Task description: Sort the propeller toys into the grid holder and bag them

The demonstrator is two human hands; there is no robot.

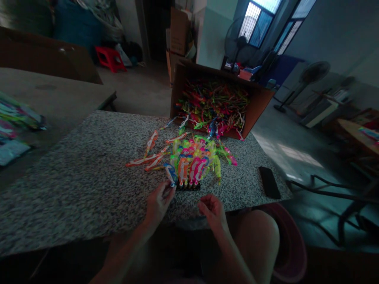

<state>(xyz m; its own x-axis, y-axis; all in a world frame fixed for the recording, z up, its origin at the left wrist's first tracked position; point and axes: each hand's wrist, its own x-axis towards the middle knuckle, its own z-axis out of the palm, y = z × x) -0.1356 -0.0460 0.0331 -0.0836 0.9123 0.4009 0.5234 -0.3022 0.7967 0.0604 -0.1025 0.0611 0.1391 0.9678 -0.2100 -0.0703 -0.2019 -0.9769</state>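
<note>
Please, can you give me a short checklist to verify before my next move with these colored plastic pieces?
1. Left hand grips the blue-and-white plastic piece: ok.
2. Right hand is free: cannot tell, curled fingers could hide something small.
3. Black rack is within reach of both hands: ok.
4. Black phone lies apart from the pieces: ok.
5. Cardboard box stands upright: not ok, it tilts toward the table.

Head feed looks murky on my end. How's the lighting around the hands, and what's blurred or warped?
Head view: the left hand and right hand sit in dim shade; the window is bright and washed out; wide-angle distortion slants the speckled stone tabletop and cardboard box; the colourful items at far left are soft and blurred.
</note>
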